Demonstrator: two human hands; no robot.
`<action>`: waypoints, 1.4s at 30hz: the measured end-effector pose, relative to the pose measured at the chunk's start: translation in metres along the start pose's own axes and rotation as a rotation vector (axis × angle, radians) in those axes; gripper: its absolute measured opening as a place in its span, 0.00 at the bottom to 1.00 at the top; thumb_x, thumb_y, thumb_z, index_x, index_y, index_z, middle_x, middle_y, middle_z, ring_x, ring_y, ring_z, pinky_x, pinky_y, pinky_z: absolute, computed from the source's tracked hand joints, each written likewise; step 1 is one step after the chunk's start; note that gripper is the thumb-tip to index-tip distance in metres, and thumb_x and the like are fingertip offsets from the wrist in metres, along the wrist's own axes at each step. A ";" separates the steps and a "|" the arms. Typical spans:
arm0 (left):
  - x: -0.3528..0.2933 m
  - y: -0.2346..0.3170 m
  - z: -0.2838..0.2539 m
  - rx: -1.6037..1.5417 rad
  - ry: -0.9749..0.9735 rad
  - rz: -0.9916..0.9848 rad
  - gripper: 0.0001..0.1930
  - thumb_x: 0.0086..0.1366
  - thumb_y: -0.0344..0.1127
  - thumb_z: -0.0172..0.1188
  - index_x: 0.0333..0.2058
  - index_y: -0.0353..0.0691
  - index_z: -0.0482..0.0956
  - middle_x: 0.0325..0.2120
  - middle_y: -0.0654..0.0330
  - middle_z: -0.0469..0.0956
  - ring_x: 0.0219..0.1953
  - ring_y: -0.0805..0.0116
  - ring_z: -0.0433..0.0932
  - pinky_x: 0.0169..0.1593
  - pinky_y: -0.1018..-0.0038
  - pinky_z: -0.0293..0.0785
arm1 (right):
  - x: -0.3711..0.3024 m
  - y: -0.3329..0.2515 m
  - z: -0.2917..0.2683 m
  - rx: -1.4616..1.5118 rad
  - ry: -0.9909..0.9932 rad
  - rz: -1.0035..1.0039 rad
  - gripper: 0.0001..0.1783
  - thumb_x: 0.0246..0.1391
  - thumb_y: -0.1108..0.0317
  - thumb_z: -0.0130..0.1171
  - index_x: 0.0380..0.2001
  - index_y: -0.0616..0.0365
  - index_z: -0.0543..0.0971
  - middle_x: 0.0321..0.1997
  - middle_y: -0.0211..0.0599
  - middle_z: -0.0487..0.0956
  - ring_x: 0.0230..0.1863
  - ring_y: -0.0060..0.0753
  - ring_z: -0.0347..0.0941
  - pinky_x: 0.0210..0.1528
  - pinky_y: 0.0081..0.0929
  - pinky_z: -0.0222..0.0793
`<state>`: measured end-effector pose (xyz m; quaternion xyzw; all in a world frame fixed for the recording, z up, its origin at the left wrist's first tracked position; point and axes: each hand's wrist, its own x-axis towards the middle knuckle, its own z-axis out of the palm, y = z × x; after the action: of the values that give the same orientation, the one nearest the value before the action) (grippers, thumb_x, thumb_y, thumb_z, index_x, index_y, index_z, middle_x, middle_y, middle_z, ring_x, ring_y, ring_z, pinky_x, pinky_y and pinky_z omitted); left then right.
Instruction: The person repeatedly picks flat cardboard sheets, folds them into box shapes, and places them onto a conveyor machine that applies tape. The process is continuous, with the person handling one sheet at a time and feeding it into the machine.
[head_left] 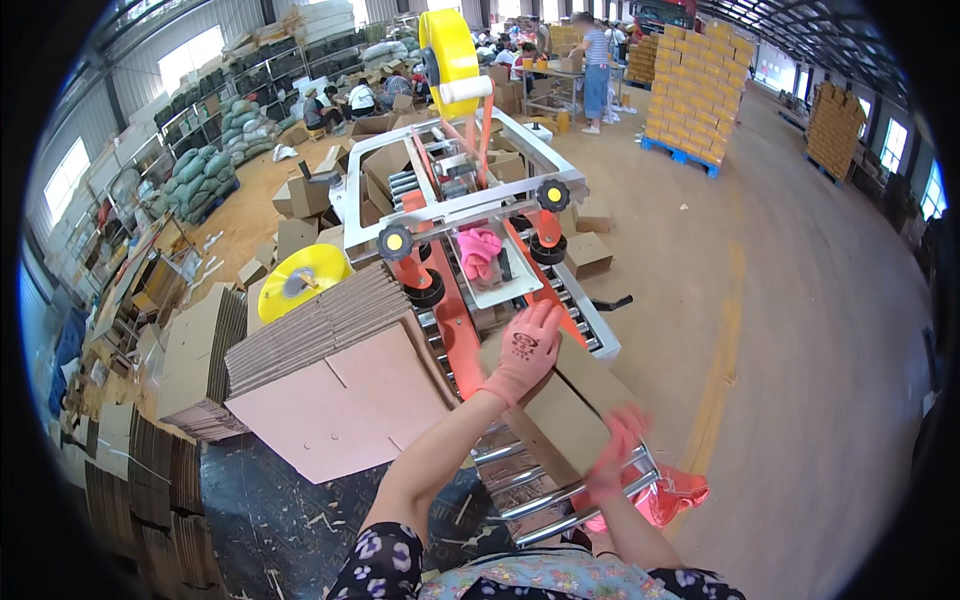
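A brown cardboard box (568,424) sits on the metal roller conveyor (518,492) in front of me, a dark gap running between its top flaps. My left hand (526,354), in a pink glove, lies on the far end of the box with its fingers stretched forward. At the near right edge of the box is my right hand (614,455), also gloved; motion smears its fingers. Just beyond stands a carton-sealing machine (470,205) with orange side guides, black wheels and a yellow tape roll (448,62) on top. A pink glove or cloth (479,252) rests on its white plate.
Flattened cartons (335,385) are stacked left of the conveyor, with another yellow tape roll (303,281) behind them. A red bag (672,495) hangs by the right rail. Loaded pallets (697,95), green sacks (193,180) and several people occupy the background.
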<state>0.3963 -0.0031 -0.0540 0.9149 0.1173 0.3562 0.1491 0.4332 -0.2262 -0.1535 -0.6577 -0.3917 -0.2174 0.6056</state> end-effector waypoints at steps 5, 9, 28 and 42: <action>-0.060 0.010 -0.022 0.000 -0.044 0.157 0.25 0.55 0.34 0.59 0.54 0.39 0.70 0.55 0.44 0.67 0.59 0.41 0.64 0.62 0.51 0.60 | 0.066 0.052 0.003 0.198 -0.132 0.123 0.17 0.67 0.64 0.38 0.47 0.61 0.74 0.54 0.43 0.72 0.64 0.47 0.60 0.70 0.43 0.46; -0.102 0.032 -0.029 -0.059 -0.156 0.068 0.32 0.62 0.52 0.56 0.62 0.44 0.65 0.58 0.44 0.63 0.60 0.36 0.61 0.59 0.51 0.64 | 0.058 0.031 0.009 0.185 -0.050 0.087 0.17 0.67 0.65 0.38 0.44 0.61 0.75 0.54 0.44 0.73 0.64 0.49 0.60 0.71 0.44 0.45; -0.130 -0.023 -0.078 0.204 -0.237 -0.138 0.21 0.61 0.45 0.54 0.49 0.39 0.73 0.49 0.52 0.72 0.52 0.54 0.70 0.54 0.60 0.66 | 0.049 -0.017 0.166 -0.226 0.021 -0.160 0.15 0.55 0.72 0.54 0.47 0.56 0.75 0.53 0.43 0.72 0.62 0.53 0.61 0.66 0.55 0.49; -0.244 -0.058 -0.320 0.423 -0.238 -0.606 0.28 0.65 0.49 0.54 0.57 0.36 0.68 0.55 0.48 0.69 0.58 0.47 0.66 0.60 0.52 0.59 | 0.000 -0.206 0.229 0.443 -0.731 -0.753 0.15 0.42 0.54 0.67 0.31 0.45 0.75 0.56 0.26 0.74 0.66 0.41 0.62 0.68 0.64 0.41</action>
<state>-0.0048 0.0327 -0.0004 0.8842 0.4353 0.1552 0.0680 0.2297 -0.0129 -0.0640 -0.3624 -0.8194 -0.0893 0.4351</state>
